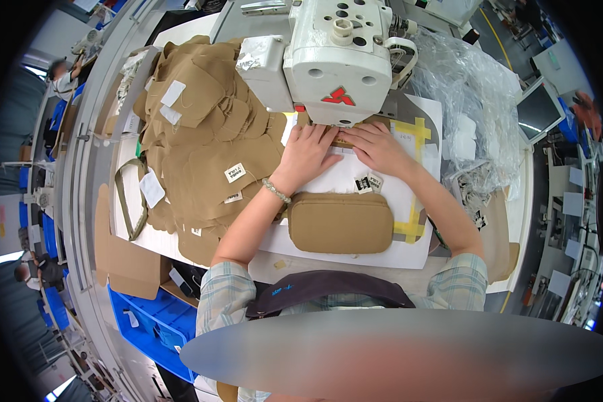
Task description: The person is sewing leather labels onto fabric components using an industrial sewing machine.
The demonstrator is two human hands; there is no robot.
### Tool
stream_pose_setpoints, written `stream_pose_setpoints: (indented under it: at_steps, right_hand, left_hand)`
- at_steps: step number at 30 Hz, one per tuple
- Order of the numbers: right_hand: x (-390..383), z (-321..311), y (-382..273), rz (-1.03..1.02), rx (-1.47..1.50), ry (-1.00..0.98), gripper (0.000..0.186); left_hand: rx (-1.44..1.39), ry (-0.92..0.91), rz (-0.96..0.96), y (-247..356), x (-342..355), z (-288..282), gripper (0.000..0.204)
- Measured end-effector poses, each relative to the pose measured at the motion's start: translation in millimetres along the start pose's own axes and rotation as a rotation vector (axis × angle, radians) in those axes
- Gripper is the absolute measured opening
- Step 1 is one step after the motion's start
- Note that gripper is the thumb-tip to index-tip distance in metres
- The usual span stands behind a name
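Observation:
My left hand (306, 153) and my right hand (382, 150) lie side by side under the head of a white sewing machine (342, 63). Both are palm down, with fingers stretched out flat. Their fingertips press on a tan fabric piece (383, 121) near the needle area, which the machine head and my fingers mostly hide. Just below my hands, small black and white fabric labels (368, 183) rest on white paper (325, 175). Nearer to me lies a padded tan panel with rounded corners (341, 223).
A large heap of tan fabric pieces (211, 157) covers the table's left side, some with white tags. Crumpled clear plastic (465, 100) spreads at the right. Yellow tape (419, 137) edges the paper. A blue crate (155, 335) and an opened cardboard box (130, 264) stand lower left.

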State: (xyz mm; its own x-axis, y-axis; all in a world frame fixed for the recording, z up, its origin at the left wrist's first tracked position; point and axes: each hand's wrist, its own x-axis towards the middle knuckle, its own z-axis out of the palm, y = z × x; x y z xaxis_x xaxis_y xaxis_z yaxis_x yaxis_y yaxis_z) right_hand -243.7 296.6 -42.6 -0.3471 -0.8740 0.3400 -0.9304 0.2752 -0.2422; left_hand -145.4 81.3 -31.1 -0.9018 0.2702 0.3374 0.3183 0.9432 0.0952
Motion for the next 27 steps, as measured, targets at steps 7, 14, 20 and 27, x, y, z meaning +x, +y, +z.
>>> stream_pose_setpoints:
  at_steps: [7,14,20,27]
  right_hand:
    - [2,1,5,-0.045,-0.027,0.013,0.041]
    - [3,-1,4,-0.046,-0.025,0.017,0.038]
    - [1,2,7,-0.039,-0.033,0.041,0.036]
    - [3,-2,6,-0.037,-0.010,0.054,0.035]
  left_hand:
    - [0.040,-0.006,0.021,-5,-1,-6,0.054]
    - [-0.052,-0.059,-0.008,-4,-8,-10,0.053]
    - [-0.095,-0.043,-0.107,-17,-15,-12,0.058]
    - [-0.059,-0.057,-0.107,-19,-15,-13,0.057]
